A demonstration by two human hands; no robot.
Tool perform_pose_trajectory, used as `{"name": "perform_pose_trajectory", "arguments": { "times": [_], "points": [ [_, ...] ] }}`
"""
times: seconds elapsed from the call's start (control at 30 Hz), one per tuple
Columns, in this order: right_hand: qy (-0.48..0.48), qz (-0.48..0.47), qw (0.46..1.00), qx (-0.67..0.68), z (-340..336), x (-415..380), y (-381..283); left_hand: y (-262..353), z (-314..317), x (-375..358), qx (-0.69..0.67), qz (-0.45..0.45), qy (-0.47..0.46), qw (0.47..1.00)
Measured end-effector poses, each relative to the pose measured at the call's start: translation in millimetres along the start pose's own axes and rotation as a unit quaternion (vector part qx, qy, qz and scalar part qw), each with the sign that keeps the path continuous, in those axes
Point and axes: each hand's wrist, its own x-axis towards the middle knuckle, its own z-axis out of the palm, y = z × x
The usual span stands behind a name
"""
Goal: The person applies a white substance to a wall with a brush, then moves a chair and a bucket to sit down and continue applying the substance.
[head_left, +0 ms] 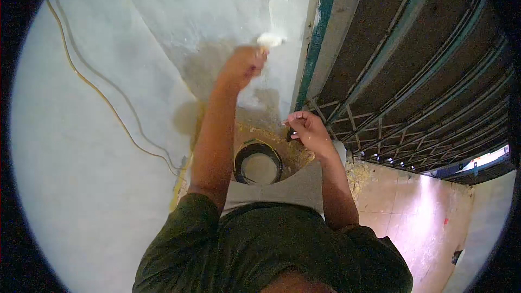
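Observation:
My left hand (244,68) is raised to the pale wall, its fingers closed around a paintbrush (270,39) with a white, paint-covered head. The brush head lies at the wall, just under a fresh white patch (280,13). Lower and to the right, my right hand (310,134) is held in front of my body with its fingers curled. A small dark object (291,134) shows at those fingertips; I cannot tell what it is. Below, between my arms, a black bucket (240,165) with a pale grey inside stands on the floor.
A folding metal lattice gate (401,76) with a green frame edge (320,32) borders the wall on the right. A yellowish cable (103,92) hangs along the wall at left. Pale debris (358,176) lies on the tiled floor (401,201) by the gate.

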Motion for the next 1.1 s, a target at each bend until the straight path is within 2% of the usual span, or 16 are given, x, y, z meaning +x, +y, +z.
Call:
{"name": "perform_pose_trajectory", "arguments": {
  "times": [0.03, 0.07, 0.1, 0.13, 0.27, 0.4, 0.53, 0.6, 0.67, 0.7, 0.77, 0.9, 0.97, 1.0, 1.07, 1.1],
  "points": [
    [-0.001, 0.006, 1.000, -0.004, -1, 0, -2, 44, -11, -2, 0.004, -0.070, 0.034, 0.997],
    [-0.002, 0.010, 1.000, -0.007, -1, 0, -3, 59, -22, 0, 0.004, -0.072, 0.034, 0.997],
    [-0.003, 0.012, 1.000, -0.006, 0, 1, -4, 68, -36, 6, -0.172, -0.079, -0.001, 0.982],
    [0.003, 0.012, 1.000, -0.011, 1, 2, -4, 70, -43, 7, -0.344, -0.085, -0.034, 0.935],
    [0.014, 0.023, 0.999, -0.017, 4, -2, -9, 64, -36, -6, -0.432, -0.124, -0.060, 0.892],
    [-0.001, 0.024, 1.000, 0.004, 2, -2, 6, -10, 27, -6, -0.398, -0.121, 0.039, 0.908],
    [0.007, 0.047, 0.999, -0.010, 1, -4, 19, -91, 90, -2, -0.398, -0.246, 0.078, 0.880],
    [0.012, 0.044, 0.999, -0.005, 0, -7, 20, -143, 123, -9, -0.508, -0.242, 0.079, 0.823],
    [0.004, 0.063, 0.998, -0.015, -1, -11, 20, -157, 136, -31, -0.385, -0.294, 0.077, 0.872],
    [0.005, 0.064, 0.998, -0.015, -2, -12, 21, -184, 143, -41, -0.386, -0.294, 0.076, 0.871],
    [0.002, 0.072, 0.997, -0.014, -3, -12, 24, -241, 154, -59, -0.397, -0.390, -0.016, 0.830],
    [0.010, 0.070, 0.997, -0.027, -2, -10, 35, -168, 130, -70, -0.378, -0.441, -0.030, 0.813],
    [0.005, 0.077, 0.997, -0.014, -1, -9, 37, -124, 113, -62, -0.350, -0.374, 0.010, 0.859],
    [0.005, 0.076, 0.997, -0.013, -2, -7, 38, -112, 103, -55, -0.349, -0.373, 0.010, 0.860],
    [-0.004, 0.057, 0.998, -0.019, -3, -3, 40, -93, 80, -29, -0.297, -0.212, -0.062, 0.929],
    [-0.005, 0.057, 0.998, -0.020, -3, -3, 35, -70, 71, -18, -0.278, -0.215, -0.059, 0.934]
  ]
}}
